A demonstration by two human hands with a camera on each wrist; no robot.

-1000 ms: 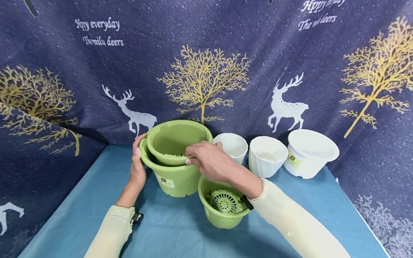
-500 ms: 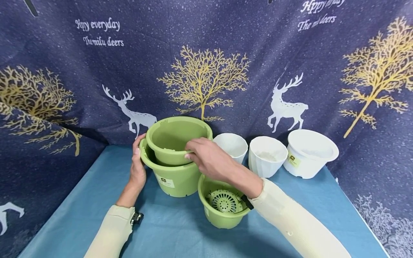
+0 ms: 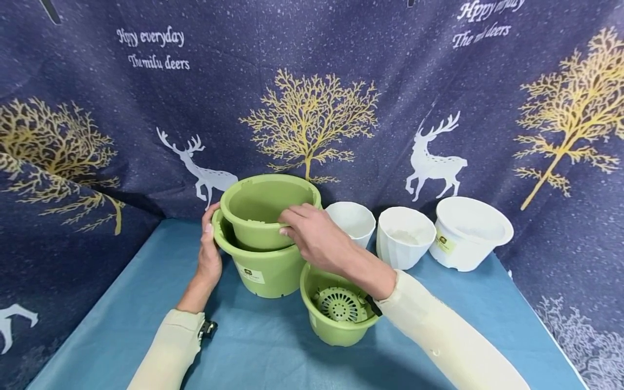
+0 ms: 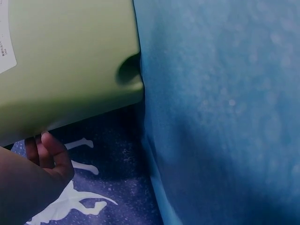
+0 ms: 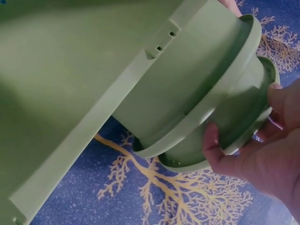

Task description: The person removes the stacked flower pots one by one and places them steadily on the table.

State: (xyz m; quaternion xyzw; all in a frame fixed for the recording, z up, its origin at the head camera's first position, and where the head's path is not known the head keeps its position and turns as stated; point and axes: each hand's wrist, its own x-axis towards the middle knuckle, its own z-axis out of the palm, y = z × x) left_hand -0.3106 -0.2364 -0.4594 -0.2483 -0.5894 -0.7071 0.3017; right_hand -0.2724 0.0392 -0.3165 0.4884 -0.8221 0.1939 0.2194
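Observation:
A large green flowerpot [image 3: 270,271] with a white label stands on the table, and a slightly smaller green flowerpot [image 3: 258,236] sits partly inside it, its rim well above the larger one's. My right hand [image 3: 319,238] pinches the smaller pot's near right rim; the thumb and fingers show on that rim in the right wrist view. My left hand [image 3: 208,254] holds the large pot at its left rim. In the left wrist view, the left fingers [image 4: 54,152] lie against the large pot's side [image 4: 70,51]. The smaller pot's bottom is hidden.
Under my right forearm stands a third green pot [image 3: 336,333] with a slotted disc [image 3: 341,304] inside. To the right are two white fluted pots [image 3: 363,238] [image 3: 402,252] and a wider white pot [image 3: 458,254]. A patterned cloth [image 3: 312,49] hangs behind the blue table [image 3: 273,346].
The smaller green pot has risen a little out of the large one, and my right hand has moved up with it. My left hand has stayed at the large pot's rim.

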